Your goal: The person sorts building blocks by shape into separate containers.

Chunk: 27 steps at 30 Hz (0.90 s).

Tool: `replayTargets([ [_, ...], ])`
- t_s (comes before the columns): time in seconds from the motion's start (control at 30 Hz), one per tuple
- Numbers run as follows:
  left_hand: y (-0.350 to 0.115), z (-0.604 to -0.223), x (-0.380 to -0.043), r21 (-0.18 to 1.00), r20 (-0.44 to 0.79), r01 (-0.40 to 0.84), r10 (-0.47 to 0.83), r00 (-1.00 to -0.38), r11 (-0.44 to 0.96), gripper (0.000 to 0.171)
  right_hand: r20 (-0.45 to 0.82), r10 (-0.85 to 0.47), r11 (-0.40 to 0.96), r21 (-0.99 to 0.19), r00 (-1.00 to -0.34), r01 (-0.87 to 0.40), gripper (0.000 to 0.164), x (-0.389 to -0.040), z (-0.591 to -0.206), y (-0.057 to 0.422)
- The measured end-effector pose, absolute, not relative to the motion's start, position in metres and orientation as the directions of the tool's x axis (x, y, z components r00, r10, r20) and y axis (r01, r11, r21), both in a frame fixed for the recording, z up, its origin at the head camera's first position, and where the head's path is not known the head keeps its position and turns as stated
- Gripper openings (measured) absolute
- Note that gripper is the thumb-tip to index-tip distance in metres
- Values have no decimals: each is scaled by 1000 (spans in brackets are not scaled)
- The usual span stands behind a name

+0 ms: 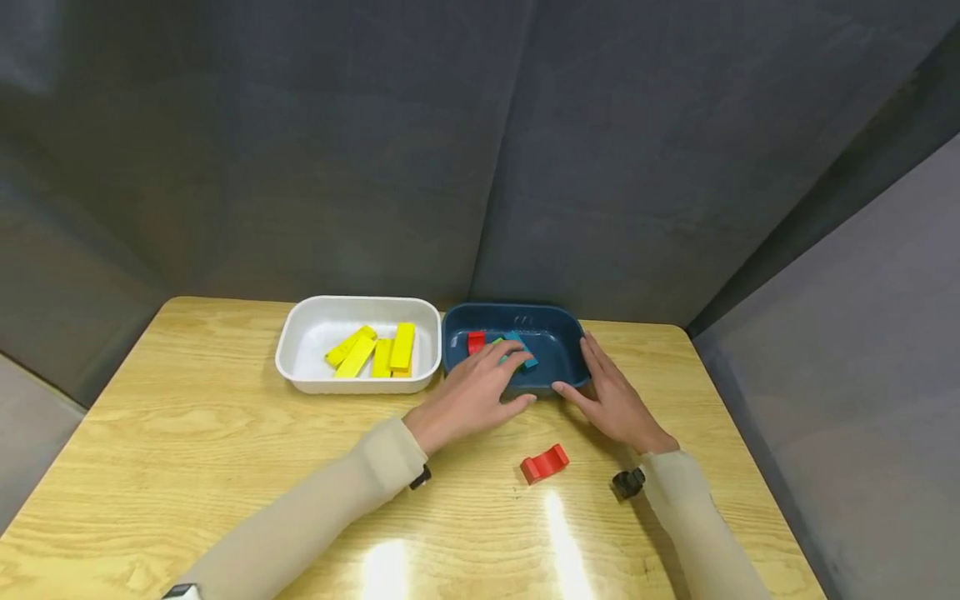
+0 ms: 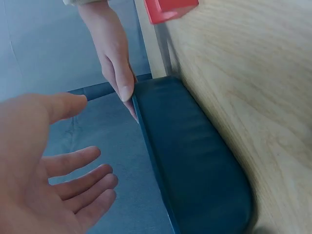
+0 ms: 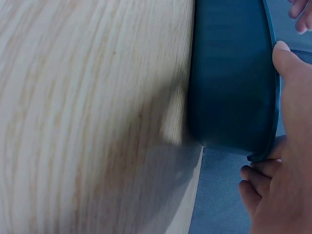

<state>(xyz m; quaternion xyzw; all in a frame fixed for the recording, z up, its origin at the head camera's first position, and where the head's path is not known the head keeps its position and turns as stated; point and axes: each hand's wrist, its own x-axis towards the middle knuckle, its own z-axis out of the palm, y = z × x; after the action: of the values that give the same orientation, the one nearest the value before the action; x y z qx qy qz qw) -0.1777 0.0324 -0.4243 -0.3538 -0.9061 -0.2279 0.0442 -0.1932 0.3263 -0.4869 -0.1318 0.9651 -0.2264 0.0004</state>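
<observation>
A dark blue tray (image 1: 557, 354) stands near the table's back edge, holding a red block (image 1: 476, 342), a blue block (image 1: 522, 348) and a bit of green. Over its front left part hovers my left hand (image 1: 476, 387), fingers spread and slightly bent, partly hiding the blocks. In the left wrist view that hand has nothing between thumb and fingers. My right hand (image 1: 615, 400) grips the tray's front right corner. The right wrist view shows the thumb (image 3: 285, 57) at the front rim and the fingers bent around the side. A red block with a curved notch (image 1: 545, 464) lies in front.
Left of the dark blue tray, right beside it, stands a white tray (image 1: 303, 354) with several yellow blocks (image 1: 356, 357). Both are on a wooden table (image 1: 225, 450). Dark grey cloth (image 1: 337, 167) hangs behind the table, and a grey panel (image 1: 862, 350) stands to its right.
</observation>
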Motion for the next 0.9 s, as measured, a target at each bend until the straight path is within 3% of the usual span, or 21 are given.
replayTargets([
  [0.23,26,-430,-160,397,268,677,627,-732,620,64,50,-247,872,-423,-968,-244,105,-193,-487,325],
  [0.57,29,-443,-134,472,195,645,642,-741,601,73,43,-228,884,-410,-973,-225,106,-193,-486,323],
  [0.9,41,-455,-118,423,136,673,691,-710,607,75,32,-218,887,-411,-975,-212,106,-193,-486,322],
])
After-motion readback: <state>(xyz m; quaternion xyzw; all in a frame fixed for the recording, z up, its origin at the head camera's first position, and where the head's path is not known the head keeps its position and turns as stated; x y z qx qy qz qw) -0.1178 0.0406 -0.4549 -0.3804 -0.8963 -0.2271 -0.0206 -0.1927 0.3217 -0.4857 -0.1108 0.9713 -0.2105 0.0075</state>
